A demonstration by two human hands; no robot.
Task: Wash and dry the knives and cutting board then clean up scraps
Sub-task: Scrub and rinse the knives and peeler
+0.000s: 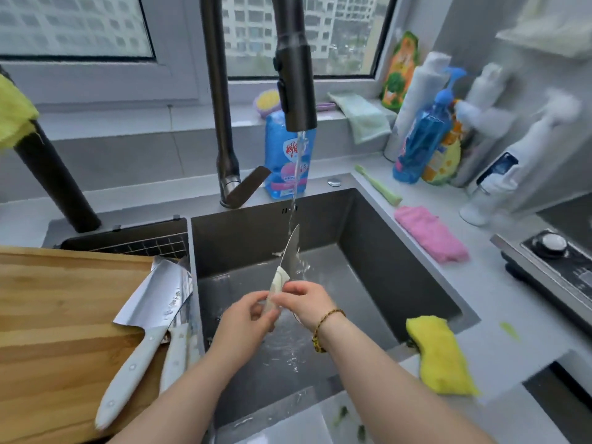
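Two bare forearms (179, 395) reach up from the bottom edge over a dark sink (368, 238); the right wrist wears a beaded bracelet (323, 328); the left grip (248, 315) has its fingers curled round the pale handle of a small knife (292, 248), and the right grip (304, 298) pinches the same handle just below the blade; the knife stands tip up over the middle of the sink, its blade in the stream of water (296, 174) that falls from the dark tap (296, 75); water splashes on the sink floor below the hands; left of the sink lies a wooden cutting board (64, 299), and at its right edge rests a cleaver (157, 290) with a white handle, blade pointing away, with a second white-handled knife (176, 350) just beside it and partly under it; on the grey surface (487, 283) right of the sink a yellow cloth (440, 357) lies at the near corner of the rim, a pink cloth (429, 233) farther back, and a green scrap (509, 330) near the yellow cloth, toward the stove (551, 251); more green scraps (341, 415) lie on the near ledge by the right forearm; bottles (423, 139) stand blurred in the far right corner.
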